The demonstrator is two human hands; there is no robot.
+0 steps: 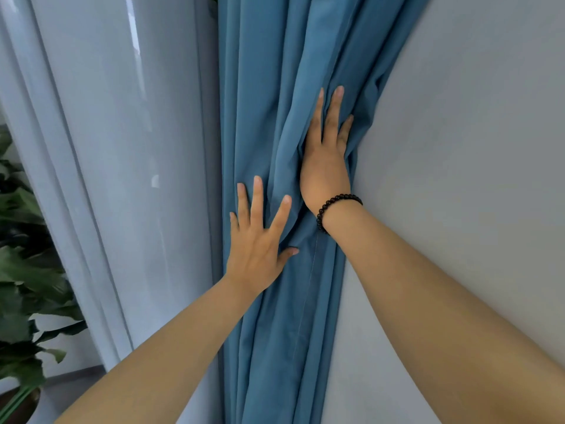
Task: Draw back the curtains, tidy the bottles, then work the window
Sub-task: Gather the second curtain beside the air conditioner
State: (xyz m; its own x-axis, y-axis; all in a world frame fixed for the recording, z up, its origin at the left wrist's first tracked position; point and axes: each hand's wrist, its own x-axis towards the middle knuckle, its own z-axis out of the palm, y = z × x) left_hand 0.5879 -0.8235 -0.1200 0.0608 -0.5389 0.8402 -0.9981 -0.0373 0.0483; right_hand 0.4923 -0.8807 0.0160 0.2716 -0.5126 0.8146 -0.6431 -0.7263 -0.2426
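From the head camera, a big blue curtain [269,87] hangs down the middle. It is bunched up into thick folds and sits right against a grey wall [474,117] on the right side. The folds run from the top of the view all the way to the bottom.

The left hand [256,240] lies flat on the blue curtain, lower down. Its fingers are straight and spread wide apart, and the thumb points out to the right. It holds nothing; it only presses on the cloth.

The right hand [327,154] is higher up, near the edge where the curtain meets the wall. Its fingers are straight and close to each other, and they push into a deep fold. Part of the hand is tucked under the cloth on its left side, so the thumb cannot be seen. This hand does not pinch anything that shows. A bracelet of dark beads [336,206] goes round the right wrist.

Both bare arms reach up from the bottom of the view.

To the left of the blue curtain hangs a thin white curtain [107,148], also in long folds. At the far left there is a plant with big green leaves [27,286], low down, beside the white curtain.
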